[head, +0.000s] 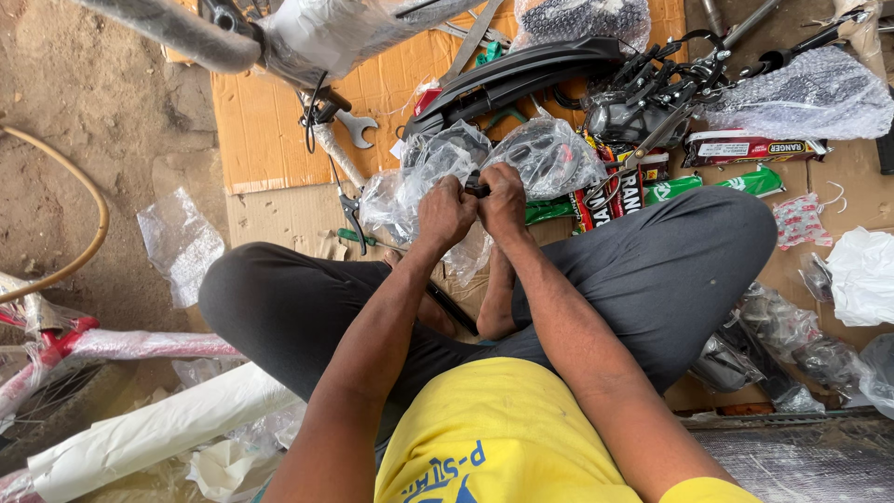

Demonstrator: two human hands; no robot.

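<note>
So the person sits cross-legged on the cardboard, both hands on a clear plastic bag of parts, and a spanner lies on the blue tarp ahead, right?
Not quite. In the head view the spanner lies on brown cardboard, not a blue tarp. The rest holds: left hand and right hand both grip the clear plastic bag.

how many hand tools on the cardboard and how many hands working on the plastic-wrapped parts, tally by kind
Open-ended spanner: 1
Pliers: 1
Green-handled screwdriver: 1
Hands on the plastic-wrapped parts: 2, the left hand and the right hand
Total: 3 tools, 2 hands, 5 in all
</note>
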